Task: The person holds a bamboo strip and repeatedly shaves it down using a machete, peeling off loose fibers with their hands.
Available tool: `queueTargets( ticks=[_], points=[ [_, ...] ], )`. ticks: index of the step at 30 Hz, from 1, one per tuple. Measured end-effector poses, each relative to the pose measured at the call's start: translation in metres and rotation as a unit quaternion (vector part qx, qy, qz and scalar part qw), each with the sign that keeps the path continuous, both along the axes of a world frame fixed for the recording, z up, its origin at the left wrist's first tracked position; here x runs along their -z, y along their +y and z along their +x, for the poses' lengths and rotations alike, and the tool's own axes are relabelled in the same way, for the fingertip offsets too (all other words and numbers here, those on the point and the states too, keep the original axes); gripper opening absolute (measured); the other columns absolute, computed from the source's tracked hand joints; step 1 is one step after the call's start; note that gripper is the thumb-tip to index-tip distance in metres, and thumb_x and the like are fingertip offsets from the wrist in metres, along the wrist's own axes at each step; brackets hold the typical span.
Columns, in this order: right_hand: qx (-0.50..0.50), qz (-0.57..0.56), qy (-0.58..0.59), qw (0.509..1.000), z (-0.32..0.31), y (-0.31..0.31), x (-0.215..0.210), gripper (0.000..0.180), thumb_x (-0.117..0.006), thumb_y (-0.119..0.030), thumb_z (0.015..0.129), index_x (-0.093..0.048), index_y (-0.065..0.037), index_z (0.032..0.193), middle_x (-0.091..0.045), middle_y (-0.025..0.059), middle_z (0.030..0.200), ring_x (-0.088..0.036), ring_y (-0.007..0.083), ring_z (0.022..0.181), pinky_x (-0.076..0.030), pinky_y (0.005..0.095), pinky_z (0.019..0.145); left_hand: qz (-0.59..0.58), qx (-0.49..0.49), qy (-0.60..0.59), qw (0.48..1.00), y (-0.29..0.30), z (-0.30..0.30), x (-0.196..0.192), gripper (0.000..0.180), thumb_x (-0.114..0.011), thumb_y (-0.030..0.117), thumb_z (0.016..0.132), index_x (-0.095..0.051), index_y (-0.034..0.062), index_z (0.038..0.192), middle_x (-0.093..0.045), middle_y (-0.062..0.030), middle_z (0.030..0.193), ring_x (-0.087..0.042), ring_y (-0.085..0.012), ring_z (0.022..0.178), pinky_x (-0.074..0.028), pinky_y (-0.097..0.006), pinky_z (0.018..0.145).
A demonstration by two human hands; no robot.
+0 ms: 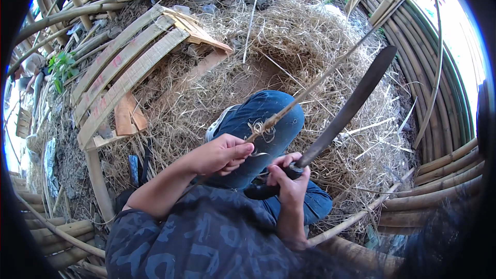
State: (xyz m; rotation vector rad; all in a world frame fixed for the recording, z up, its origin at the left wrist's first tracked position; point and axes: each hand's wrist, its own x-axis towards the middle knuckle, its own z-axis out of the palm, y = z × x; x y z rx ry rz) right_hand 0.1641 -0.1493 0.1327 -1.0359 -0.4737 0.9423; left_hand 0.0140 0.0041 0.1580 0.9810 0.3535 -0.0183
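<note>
My left hand [222, 155] grips the near end of a long thin bamboo strip [320, 80] that runs up and right over my bent knee in blue jeans [263, 116]. Curled shavings [257, 128] hang from the strip just beyond my fingers. My right hand [289, 181] is closed on the dark handle of a long curved machete [351, 108], whose blade points up and right beside the strip.
Dry bamboo shavings [289, 36] cover the ground in front. A flat panel of bamboo slats [124, 72] lies at the left. Thick bamboo poles [444, 175] curve along the right side and bottom left. A green plant [62, 67] grows at far left.
</note>
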Motion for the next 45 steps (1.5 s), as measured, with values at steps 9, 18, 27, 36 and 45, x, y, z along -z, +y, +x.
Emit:
queueTargets(
  ticks=[9,18,27,36,45],
  points=[
    [0.231,-0.100,-0.045,0.967,0.061,-0.035,0.016,0.024,-0.058,0.012,0.077,-0.045,-0.004,0.091,-0.062,0.0239,0.104,-0.053,0.0105,0.047,-0.047,0.0228,0.041,0.106,-0.091,0.072,0.988,0.003,-0.013,-0.004,0.042,-0.035,0.039,0.102,-0.048,0.0085,0.077,-0.037,0.0052,0.058,-0.031,-0.0043,0.046,-0.028,-0.021,0.043],
    [0.257,-0.117,-0.069,0.957,0.065,-0.053,0.027,0.028,-0.064,0.011,0.077,-0.045,-0.006,0.088,-0.062,0.0255,0.111,-0.054,0.0097,0.045,-0.046,0.0203,0.042,0.187,-0.035,0.039,0.981,-0.014,0.015,0.013,0.029,-0.044,0.026,0.100,-0.052,0.0088,0.079,-0.043,0.0063,0.061,-0.039,-0.0027,0.053,-0.033,-0.020,0.048],
    [0.127,-0.023,0.020,0.991,0.005,0.001,0.002,0.028,-0.071,0.006,0.077,-0.047,-0.004,0.087,-0.060,0.0095,0.081,-0.057,0.0105,0.054,-0.049,0.0241,0.047,0.244,-0.011,0.038,0.969,-0.033,0.037,0.012,0.026,-0.047,0.022,0.100,-0.055,0.0053,0.081,-0.041,0.0090,0.066,-0.036,-0.0018,0.062,-0.031,-0.021,0.055],
    [0.178,-0.013,0.125,0.976,0.020,-0.004,0.011,0.024,-0.060,0.012,0.080,-0.045,-0.005,0.089,-0.056,0.0095,0.068,-0.052,0.0130,0.048,-0.046,0.0266,0.044,0.231,0.011,0.026,0.973,-0.035,0.035,0.014,0.029,-0.047,0.023,0.100,-0.056,0.0019,0.082,-0.040,0.0076,0.061,-0.035,-0.0027,0.059,-0.031,-0.023,0.051],
    [0.167,-0.030,0.054,0.984,0.031,-0.014,0.026,0.026,-0.061,0.013,0.077,-0.046,-0.005,0.088,-0.053,0.0058,0.071,-0.053,0.0134,0.050,-0.047,0.0263,0.045,-0.075,-0.008,0.006,0.997,-0.002,0.015,-0.013,0.037,-0.042,0.032,0.101,-0.037,0.0122,0.070,-0.025,0.0075,0.055,-0.025,-0.0043,0.045,-0.018,-0.021,0.039]
  ],
)
